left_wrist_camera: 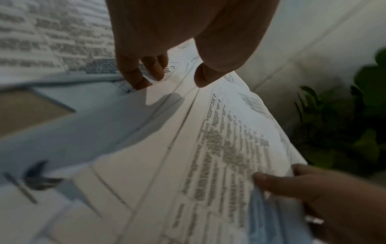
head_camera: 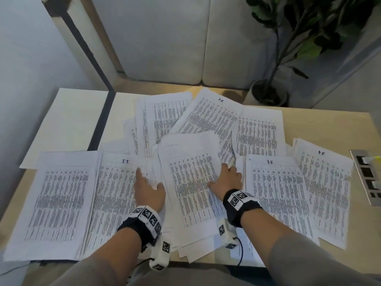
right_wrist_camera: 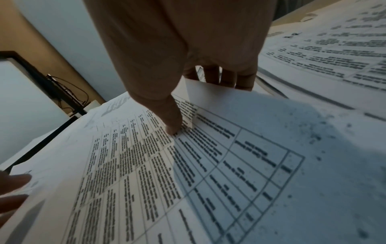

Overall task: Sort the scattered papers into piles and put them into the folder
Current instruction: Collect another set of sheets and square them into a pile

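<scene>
At table centre: the loose middle stack (head_camera: 191, 182) lies slightly askew on the wooden table (head_camera: 321, 122), overlapping the sheets beneath it.
Step in hand: by judgement, gathering the middle stack so it can go to one of the labelled piles.
Technique: lift both long edges together, keep the sheets level, then tap the near edge square before moving; a one-sided pull is likely to fan the stack or drag lower sheets along.
Risk: the sheets are thin and layered, so a lower page may cling to the stack.
Right hand (head_camera: 226, 179): at 3 o'clock of the stack; thumb on the printed top face, fingers (right_wrist_camera: 229, 77) tucked under the raised right edge, so it pinches the stack. The right wrist view confirms this.
Left hand (head_camera: 149, 187): at 9 o'clock of the stack; fingers extended and mostly straight, fingertips (left_wrist_camera: 135, 77) touching the paper at the stack's left edge. No closed grip is visible.
Piles: I.T. pile (head_camera: 115, 195) at 9 o'clock; unmarked pile (head_camera: 55, 203) beyond it at the left; A.R. pile (head_camera: 280, 195) at 3 o'clock; B.R. pile (head_camera: 325, 188) further right; H.K. sheet (head_camera: 212, 114) at 12 o'clock among unsorted pages.
Folder: cannot tell; a pale flat panel (head_camera: 68, 124) at 10 o'clock may be it.
Progress: by judgement, sorting is partly done and filing has not begun.
</scene>
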A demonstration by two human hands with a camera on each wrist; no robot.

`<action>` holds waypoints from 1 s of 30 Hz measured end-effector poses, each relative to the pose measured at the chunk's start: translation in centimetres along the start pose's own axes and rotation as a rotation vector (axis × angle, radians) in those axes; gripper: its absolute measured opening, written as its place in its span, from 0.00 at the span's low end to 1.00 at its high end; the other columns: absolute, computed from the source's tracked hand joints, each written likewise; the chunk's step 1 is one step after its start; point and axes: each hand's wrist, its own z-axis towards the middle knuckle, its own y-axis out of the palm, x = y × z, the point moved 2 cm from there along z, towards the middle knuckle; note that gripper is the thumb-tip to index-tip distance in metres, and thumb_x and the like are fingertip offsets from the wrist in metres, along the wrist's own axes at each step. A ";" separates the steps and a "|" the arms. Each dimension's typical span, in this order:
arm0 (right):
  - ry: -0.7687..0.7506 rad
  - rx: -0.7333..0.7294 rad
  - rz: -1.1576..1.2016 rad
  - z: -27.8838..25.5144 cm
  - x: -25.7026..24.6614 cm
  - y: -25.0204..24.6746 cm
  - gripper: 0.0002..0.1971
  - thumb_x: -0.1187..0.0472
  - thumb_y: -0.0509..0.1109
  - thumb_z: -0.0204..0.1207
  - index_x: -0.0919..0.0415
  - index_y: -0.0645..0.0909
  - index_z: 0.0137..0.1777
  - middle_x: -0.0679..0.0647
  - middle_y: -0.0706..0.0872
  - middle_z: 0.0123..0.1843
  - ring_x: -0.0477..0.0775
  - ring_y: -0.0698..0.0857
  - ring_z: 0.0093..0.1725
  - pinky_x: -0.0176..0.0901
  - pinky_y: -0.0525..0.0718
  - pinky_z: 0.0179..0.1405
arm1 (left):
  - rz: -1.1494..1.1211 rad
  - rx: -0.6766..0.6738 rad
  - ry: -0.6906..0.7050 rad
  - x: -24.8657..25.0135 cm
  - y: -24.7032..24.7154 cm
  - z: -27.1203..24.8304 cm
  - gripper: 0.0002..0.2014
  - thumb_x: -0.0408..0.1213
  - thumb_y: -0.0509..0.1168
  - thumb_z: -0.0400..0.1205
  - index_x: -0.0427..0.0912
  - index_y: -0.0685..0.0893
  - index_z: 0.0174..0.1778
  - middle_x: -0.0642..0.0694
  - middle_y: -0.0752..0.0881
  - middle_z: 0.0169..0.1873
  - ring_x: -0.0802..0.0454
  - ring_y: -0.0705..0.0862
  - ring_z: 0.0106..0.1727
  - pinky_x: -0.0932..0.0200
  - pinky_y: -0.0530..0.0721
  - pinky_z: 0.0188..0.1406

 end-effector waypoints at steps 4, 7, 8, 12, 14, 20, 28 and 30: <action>0.046 -0.036 0.101 0.3 -0.6 0.4 0.42 0.47 0.74 0.80 0.58 0.56 0.87 0.63 0.67 0.83 0.68 0.76 0.75 0.62 0.82 0.71 | -0.032 0.007 -0.220 0.1 0.3 -0.3 0.34 0.37 0.69 0.84 0.40 0.63 0.86 0.40 0.79 0.71 0.40 0.81 0.67 0.47 0.77 0.68; 0.061 -0.094 0.289 0.3 -0.8 0.1 0.40 0.53 0.71 0.81 0.61 0.55 0.88 0.61 0.82 0.70 0.64 0.87 0.63 0.56 0.88 0.59 | -0.037 -0.027 -0.302 0.1 0.6 -0.3 0.28 0.39 0.70 0.83 0.37 0.71 0.77 0.41 0.84 0.61 0.44 0.81 0.53 0.53 0.78 0.57; 0.057 -0.129 0.359 0.4 -0.7 0.1 0.39 0.56 0.71 0.81 0.63 0.56 0.87 0.59 0.85 0.63 0.62 0.89 0.58 0.50 0.89 0.51 | -0.060 -0.048 -0.324 0.1 0.7 -0.2 0.28 0.39 0.71 0.82 0.37 0.72 0.77 0.42 0.83 0.56 0.44 0.81 0.51 0.53 0.78 0.56; -0.043 -0.265 0.450 -0.2 0.0 -0.2 0.26 0.57 0.74 0.76 0.56 0.73 0.73 0.57 0.87 0.60 0.53 0.87 0.49 0.48 0.91 0.50 | -0.032 -0.143 -0.310 0.3 0.9 -0.9 0.28 0.38 0.70 0.85 0.35 0.70 0.79 0.41 0.83 0.59 0.39 0.83 0.58 0.52 0.79 0.58; -0.069 -0.290 0.511 -0.9 0.4 -0.8 0.16 0.62 0.75 0.80 0.58 0.76 0.65 0.53 0.86 0.59 0.55 0.86 0.57 0.48 0.87 0.60 | 0.003 -0.222 -0.255 0.2 1.0 -1.6 0.26 0.37 0.68 0.87 0.37 0.73 0.81 0.39 0.84 0.69 0.37 0.83 0.69 0.50 0.79 0.65; -0.237 -0.185 0.731 -3.5 1.4 -5.3 0.20 0.62 0.76 0.82 0.53 0.81 0.73 0.46 0.91 0.64 0.43 0.88 0.60 0.51 0.85 0.71 | -0.084 -0.225 -0.022 2.0 -0.9 -2.5 0.19 0.40 0.68 0.86 0.52 0.79 0.74 0.51 0.87 0.66 0.45 0.85 0.67 0.41 0.82 0.71; -0.472 -0.017 1.025 -8.6 0.9 -13.0 0.14 0.68 0.75 0.84 0.58 0.84 0.68 0.46 0.95 0.59 0.40 0.92 0.60 0.31 0.87 0.60 | -0.252 -0.063 0.540 11.2 -5.7 -5.1 0.26 0.25 0.66 0.85 0.46 0.66 0.77 0.80 0.82 0.58 0.73 0.83 0.62 0.73 0.83 0.59; -0.477 -0.031 1.044 -9.1 1.2 -12.5 0.15 0.68 0.73 0.85 0.57 0.84 0.70 0.44 0.94 0.60 0.37 0.91 0.62 0.32 0.86 0.65 | -0.240 -0.075 0.555 10.7 -5.5 -5.0 0.28 0.26 0.67 0.85 0.48 0.65 0.77 0.78 0.81 0.61 0.73 0.82 0.64 0.73 0.83 0.59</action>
